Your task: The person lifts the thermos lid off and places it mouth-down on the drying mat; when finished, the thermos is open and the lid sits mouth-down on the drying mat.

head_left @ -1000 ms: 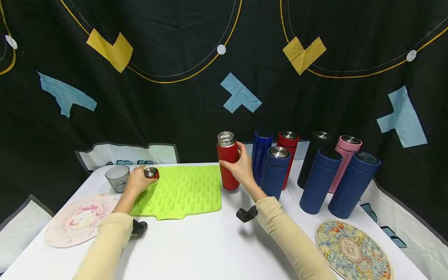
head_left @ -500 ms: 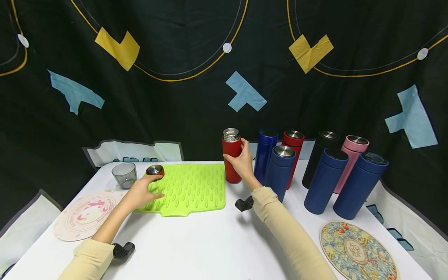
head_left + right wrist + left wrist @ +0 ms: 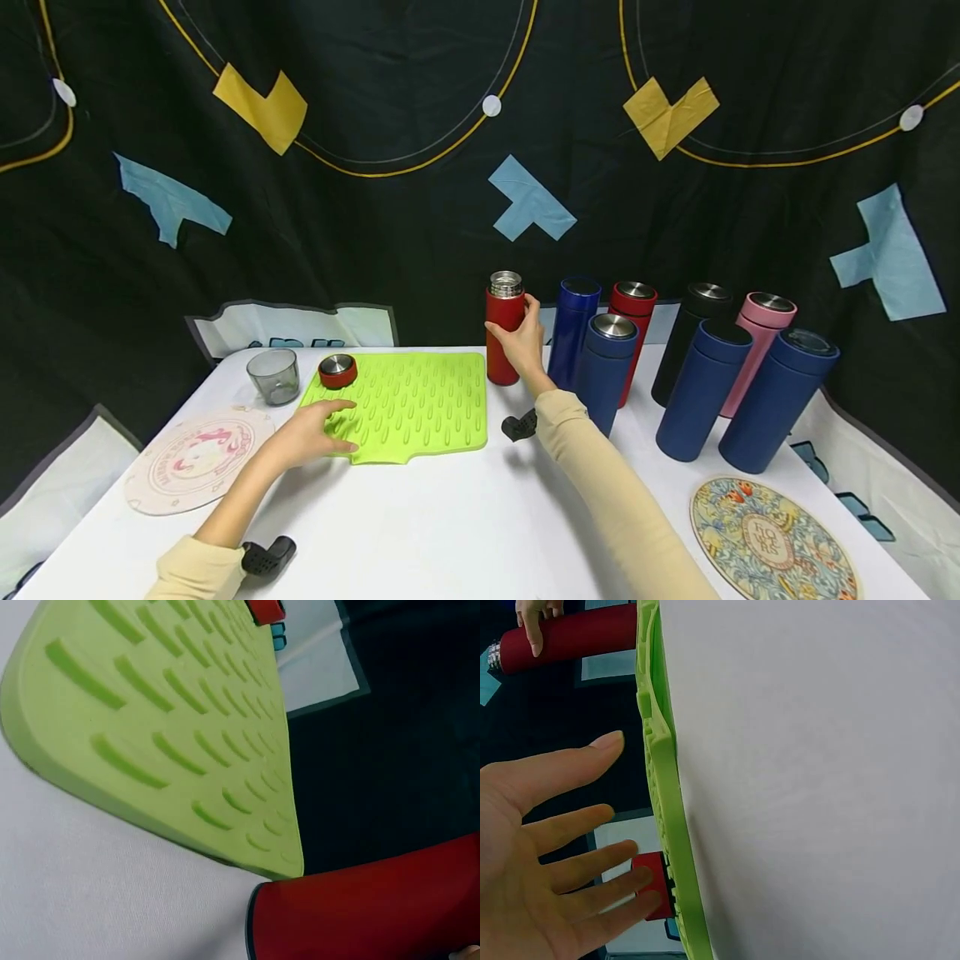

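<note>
My right hand (image 3: 525, 340) grips an upright red thermos bottle (image 3: 505, 337), whose bare steel neck shows at the top. The bottle stands beside the right edge of a light green ridged mat (image 3: 420, 400). On the mat's far left corner sits a red lid (image 3: 337, 372) with a steel top. My left hand (image 3: 311, 435) is over the mat's near left part, thumb and fingers spread, holding nothing. In the left wrist view its fingers (image 3: 585, 866) are loosely extended, apart from the lid behind them.
A clear grey glass cup (image 3: 274, 377) stands left of the mat, behind a round pink-and-white placemat (image 3: 202, 458). Several capped bottles, among them a navy one (image 3: 609, 367) and a pink one (image 3: 761, 342), stand at the right. A round floral placemat (image 3: 772, 542) lies near the right edge.
My left hand has let go of the red lid, leaving it on the mat, and has drawn back toward the near edge. The right hand still holds the bottle; the view shifted slightly.
</note>
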`<action>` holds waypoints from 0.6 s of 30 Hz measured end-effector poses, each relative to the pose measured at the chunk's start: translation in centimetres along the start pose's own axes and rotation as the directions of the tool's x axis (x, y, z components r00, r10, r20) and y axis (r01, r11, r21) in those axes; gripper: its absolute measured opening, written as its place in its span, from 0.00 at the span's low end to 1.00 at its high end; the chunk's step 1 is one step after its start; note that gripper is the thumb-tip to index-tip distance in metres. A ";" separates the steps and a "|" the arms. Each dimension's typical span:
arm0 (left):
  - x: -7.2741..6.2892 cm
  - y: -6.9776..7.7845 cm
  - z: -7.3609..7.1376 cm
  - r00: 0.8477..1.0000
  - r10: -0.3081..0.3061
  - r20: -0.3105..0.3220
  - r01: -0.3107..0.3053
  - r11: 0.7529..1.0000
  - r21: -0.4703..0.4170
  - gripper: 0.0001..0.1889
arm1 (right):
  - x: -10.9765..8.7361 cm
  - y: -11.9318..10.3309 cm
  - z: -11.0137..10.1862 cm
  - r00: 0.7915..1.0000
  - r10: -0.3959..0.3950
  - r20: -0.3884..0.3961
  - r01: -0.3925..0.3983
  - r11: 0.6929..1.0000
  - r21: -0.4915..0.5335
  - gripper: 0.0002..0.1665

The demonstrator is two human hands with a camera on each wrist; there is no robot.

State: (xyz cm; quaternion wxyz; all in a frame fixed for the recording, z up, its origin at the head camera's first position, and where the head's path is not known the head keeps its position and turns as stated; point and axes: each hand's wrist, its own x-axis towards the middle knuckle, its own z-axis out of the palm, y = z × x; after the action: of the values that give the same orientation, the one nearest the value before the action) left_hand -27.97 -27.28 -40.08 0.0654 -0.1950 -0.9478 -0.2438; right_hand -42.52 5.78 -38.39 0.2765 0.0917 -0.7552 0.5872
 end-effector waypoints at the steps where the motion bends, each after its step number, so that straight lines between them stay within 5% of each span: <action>1: 0.0 0.1 0.0 1.000 -0.004 0.015 0.004 1.000 -0.001 0.37 | 0.0 0.1 0.0 1.000 0.003 -0.004 -0.003 1.000 -0.002 0.46; 10: -0.3 0.3 -0.1 0.996 -0.019 0.091 0.020 1.000 -0.005 0.37 | 0.3 0.0 -0.3 0.999 0.049 0.025 -0.047 0.995 -0.086 0.47; 18: -0.2 0.2 0.2 0.993 -0.030 0.118 0.029 1.000 0.011 0.38 | -1.6 -0.9 -1.2 0.996 0.081 -0.023 -0.082 0.994 -0.072 0.50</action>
State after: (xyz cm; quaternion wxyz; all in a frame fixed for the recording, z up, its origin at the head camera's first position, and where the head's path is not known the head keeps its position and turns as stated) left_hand -27.68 -27.10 -40.23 0.0065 -0.1947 -0.9539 -0.2284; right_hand -40.47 6.33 -38.30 0.2629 0.0449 -0.7764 0.5710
